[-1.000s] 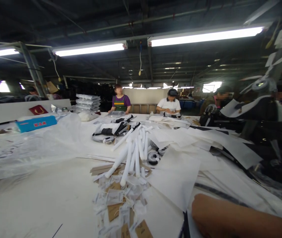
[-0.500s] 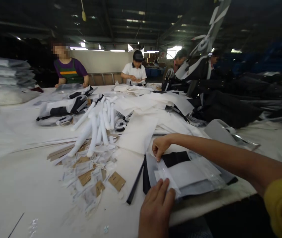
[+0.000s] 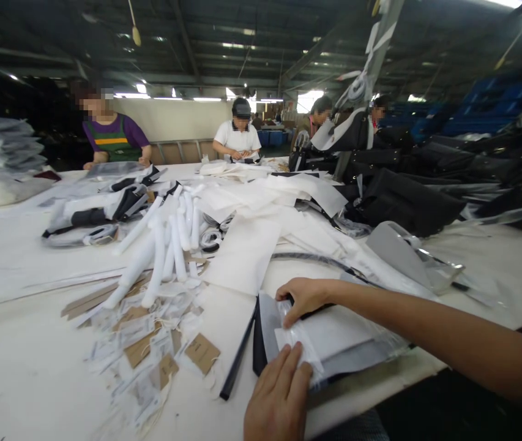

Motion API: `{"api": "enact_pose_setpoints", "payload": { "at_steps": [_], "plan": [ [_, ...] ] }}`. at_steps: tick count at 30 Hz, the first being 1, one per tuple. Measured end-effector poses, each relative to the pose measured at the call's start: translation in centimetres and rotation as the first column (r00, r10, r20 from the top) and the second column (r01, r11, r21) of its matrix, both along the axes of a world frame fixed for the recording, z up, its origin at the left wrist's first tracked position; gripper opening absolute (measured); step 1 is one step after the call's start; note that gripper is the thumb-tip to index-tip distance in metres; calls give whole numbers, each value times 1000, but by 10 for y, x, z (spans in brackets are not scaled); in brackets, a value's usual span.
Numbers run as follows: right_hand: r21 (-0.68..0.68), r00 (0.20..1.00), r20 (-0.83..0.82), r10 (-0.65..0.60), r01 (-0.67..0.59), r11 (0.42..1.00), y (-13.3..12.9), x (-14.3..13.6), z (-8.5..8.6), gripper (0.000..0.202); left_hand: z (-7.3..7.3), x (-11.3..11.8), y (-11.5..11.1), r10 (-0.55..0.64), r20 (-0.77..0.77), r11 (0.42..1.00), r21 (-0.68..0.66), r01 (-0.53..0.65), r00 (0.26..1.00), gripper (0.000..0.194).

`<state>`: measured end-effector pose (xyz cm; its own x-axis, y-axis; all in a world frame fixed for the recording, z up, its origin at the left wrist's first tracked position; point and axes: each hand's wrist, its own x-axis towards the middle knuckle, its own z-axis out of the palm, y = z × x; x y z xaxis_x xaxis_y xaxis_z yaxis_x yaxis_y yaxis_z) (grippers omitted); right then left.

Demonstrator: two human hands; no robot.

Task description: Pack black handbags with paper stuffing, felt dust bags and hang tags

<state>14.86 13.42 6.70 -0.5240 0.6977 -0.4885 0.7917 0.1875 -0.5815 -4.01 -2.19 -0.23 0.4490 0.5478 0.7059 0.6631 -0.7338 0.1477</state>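
A flat bundle of black and grey material with a white sheet (image 3: 341, 335) on top lies near the table's front edge. Clear plastic film (image 3: 309, 352) is folded over its left part. My left hand (image 3: 279, 392) rests on the film's near end, fingers stretched out and flat. Just beyond it, my right hand (image 3: 302, 297) has its thumb and fingers closed on the film at the far end. A black patch on the bundle is partly hidden under my right hand.
White tubes (image 3: 173, 239) and brown tags (image 3: 202, 353) are heaped to the left. A black strip (image 3: 238, 355) lies beside the bundle. White sheets (image 3: 242, 251) and black bags (image 3: 407, 199) lie beyond. Co-workers, including a person in white (image 3: 237, 136), are across the table.
My right hand has come nearer to my left hand along the film and now covers more of the black patch. My left hand stays on the film. The whole view has shifted slightly.
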Motion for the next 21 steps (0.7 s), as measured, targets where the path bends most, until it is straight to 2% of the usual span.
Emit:
{"api": "enact_pose_setpoints", "payload": {
  "at_steps": [3, 5, 9, 12, 14, 17, 21],
  "plan": [
    [-119, 991, -85, -101, 90, 989, 13, 1, -9, 47, -3, 0, 2, -13, 3, 1000, 10, 13, 1000, 25],
    [-155, 983, -115, -145, 126, 980, 16, 1, -12, 43, -8, 2, 4, -29, 12, 1000, 7, 29, 1000, 24],
    [-172, 965, -144, -218, 192, 966, 15, 2, -16, 39, -20, 7, 5, 6, 140, 1000, 6, -7, 990, 30],
    [-133, 962, -133, -240, 223, 966, 13, 3, -20, 35, -22, 4, 2, -22, 84, 998, -53, 27, 996, 38],
    [-80, 964, -112, -243, 235, 969, 14, 1, -24, 34, -17, 1, 0, -39, 37, 994, -96, 42, 999, 46],
    [36, 969, -66, -238, 241, 970, 17, -5, -28, 40, -5, -1, -3, -30, 62, 991, -128, 38, 998, 50],
    [143, 985, -39, -168, 172, 975, 14, -8, -20, 44, 5, 0, -6, -6, 56, 990, -139, 14, 998, 46]
  ]
}}
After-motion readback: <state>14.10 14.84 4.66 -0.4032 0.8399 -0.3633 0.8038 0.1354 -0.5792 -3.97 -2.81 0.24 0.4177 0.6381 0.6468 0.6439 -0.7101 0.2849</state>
